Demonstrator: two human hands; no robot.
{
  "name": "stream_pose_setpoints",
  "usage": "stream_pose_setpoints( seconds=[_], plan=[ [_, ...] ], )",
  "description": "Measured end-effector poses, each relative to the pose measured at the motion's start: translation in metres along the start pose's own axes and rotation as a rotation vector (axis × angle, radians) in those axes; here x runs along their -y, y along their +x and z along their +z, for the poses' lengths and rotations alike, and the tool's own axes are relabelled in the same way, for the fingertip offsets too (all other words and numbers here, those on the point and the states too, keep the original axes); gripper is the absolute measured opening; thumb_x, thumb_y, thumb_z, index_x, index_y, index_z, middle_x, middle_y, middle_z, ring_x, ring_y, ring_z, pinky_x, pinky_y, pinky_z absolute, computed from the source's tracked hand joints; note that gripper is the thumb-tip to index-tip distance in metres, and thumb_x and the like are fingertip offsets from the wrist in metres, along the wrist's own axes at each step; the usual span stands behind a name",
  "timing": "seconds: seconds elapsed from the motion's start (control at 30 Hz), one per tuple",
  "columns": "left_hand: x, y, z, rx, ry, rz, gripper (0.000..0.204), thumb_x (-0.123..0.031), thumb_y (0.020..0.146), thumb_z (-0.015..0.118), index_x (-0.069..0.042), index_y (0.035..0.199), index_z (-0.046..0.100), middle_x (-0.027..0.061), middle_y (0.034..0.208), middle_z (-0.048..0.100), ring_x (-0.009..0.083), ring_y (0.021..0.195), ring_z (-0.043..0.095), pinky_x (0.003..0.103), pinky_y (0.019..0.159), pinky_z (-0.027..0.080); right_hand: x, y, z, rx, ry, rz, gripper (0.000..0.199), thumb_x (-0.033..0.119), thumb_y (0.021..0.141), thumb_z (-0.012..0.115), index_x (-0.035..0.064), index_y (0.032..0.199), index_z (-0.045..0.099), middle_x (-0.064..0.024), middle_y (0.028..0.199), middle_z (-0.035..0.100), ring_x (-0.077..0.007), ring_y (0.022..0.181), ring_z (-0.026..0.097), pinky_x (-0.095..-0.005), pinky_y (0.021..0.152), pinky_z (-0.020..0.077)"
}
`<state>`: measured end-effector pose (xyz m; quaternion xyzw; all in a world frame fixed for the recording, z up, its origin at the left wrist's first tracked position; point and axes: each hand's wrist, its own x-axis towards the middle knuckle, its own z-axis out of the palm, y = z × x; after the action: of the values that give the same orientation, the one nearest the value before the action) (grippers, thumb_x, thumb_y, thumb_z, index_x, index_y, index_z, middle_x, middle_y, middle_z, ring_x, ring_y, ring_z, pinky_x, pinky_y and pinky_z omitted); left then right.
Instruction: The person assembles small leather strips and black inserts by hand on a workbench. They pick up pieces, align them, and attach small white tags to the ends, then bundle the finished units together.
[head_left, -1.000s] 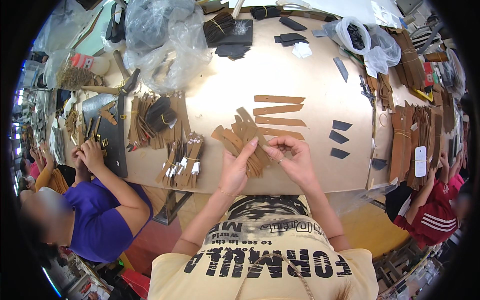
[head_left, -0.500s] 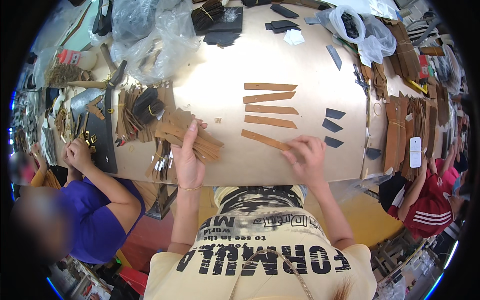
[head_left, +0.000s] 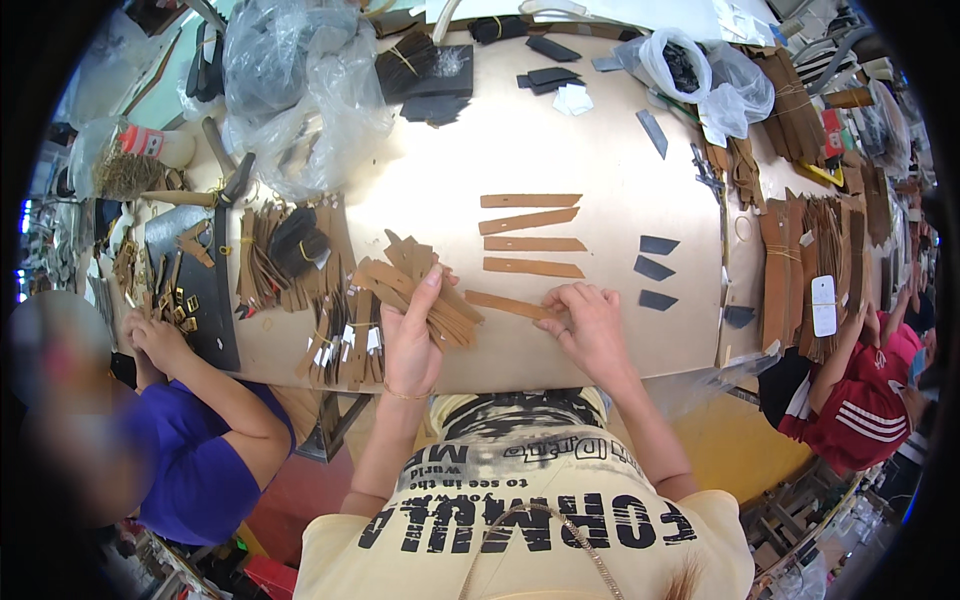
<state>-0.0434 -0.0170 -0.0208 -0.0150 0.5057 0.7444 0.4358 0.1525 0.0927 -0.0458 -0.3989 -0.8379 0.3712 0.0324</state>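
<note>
Both hands are busy at the near edge of the pale wooden worktable. Her left hand is clamped around a fanned bundle of tan leather strips, which a second ago sat between both hands and has now swung out to the left. Her right hand has let go of the bundle and presses, fingers flat, on a single tan strip lying on the table. That strip now sits just below a row of four laid-out tan strips, so the row looks to be growing by one. Three small dark grey patches lie to the right.
</note>
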Motion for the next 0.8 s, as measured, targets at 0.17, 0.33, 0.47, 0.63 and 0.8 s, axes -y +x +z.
stream_pose_setpoints(
  seconds=[0.17,0.33,0.47,0.63,0.8],
  plan=[
    [-0.004,0.008,-0.008,-0.021,-0.038,0.026,0.019,-0.009,0.095,0.064,-0.003,0.112,0.059,0.0049,0.099,0.064,0.0140,0.093,0.062,0.030,0.081,0.053,0.003,0.011,-0.008,0.064,-0.081,-0.094,0.011,0.020,0.080,0.077,0.0123,0.083,0.069,-0.0006,0.084,0.062,-0.0202,0.088,0.058,-0.0371,0.084,0.0330],
    [-0.006,0.016,-0.012,-0.006,-0.023,0.034,0.027,-0.014,0.097,0.062,-0.004,0.121,0.055,0.0033,0.101,0.060,0.0132,0.095,0.059,0.031,0.082,0.052,0.005,0.015,-0.007,0.067,-0.098,-0.231,0.010,0.022,0.084,0.073,0.0123,0.086,0.071,-0.0013,0.089,0.065,-0.0207,0.091,0.058,-0.0387,0.088,0.0339],
    [-0.010,0.021,-0.009,0.010,-0.061,0.020,0.028,-0.016,0.097,0.063,-0.004,0.121,0.055,0.0032,0.102,0.060,0.0133,0.096,0.058,0.030,0.083,0.052,0.013,0.048,-0.018,-0.021,0.001,-0.388,0.009,0.022,0.086,0.070,0.0125,0.086,0.072,-0.0023,0.089,0.067,-0.0208,0.090,0.059,-0.0388,0.089,0.0366],
    [-0.012,0.027,-0.002,0.028,-0.130,0.044,0.029,-0.014,0.096,0.064,-0.004,0.122,0.054,0.0038,0.103,0.060,0.0140,0.098,0.058,0.031,0.086,0.053,0.015,0.139,-0.037,-0.117,0.225,-0.359,0.009,0.016,0.085,0.070,0.0077,0.086,0.074,-0.0075,0.080,0.069,-0.0241,0.077,0.064,-0.0366,0.078,0.0449],
    [-0.003,0.028,-0.001,0.034,-0.157,0.043,0.032,-0.007,0.093,0.065,-0.004,0.122,0.053,0.0053,0.104,0.061,0.0157,0.100,0.060,0.032,0.088,0.054,-0.002,0.169,-0.043,-0.158,0.044,-0.109,0.012,0.019,0.085,0.070,0.0087,0.084,0.075,-0.0085,0.077,0.067,-0.0243,0.078,0.063,-0.0383,0.080,0.0414]
  ],
)
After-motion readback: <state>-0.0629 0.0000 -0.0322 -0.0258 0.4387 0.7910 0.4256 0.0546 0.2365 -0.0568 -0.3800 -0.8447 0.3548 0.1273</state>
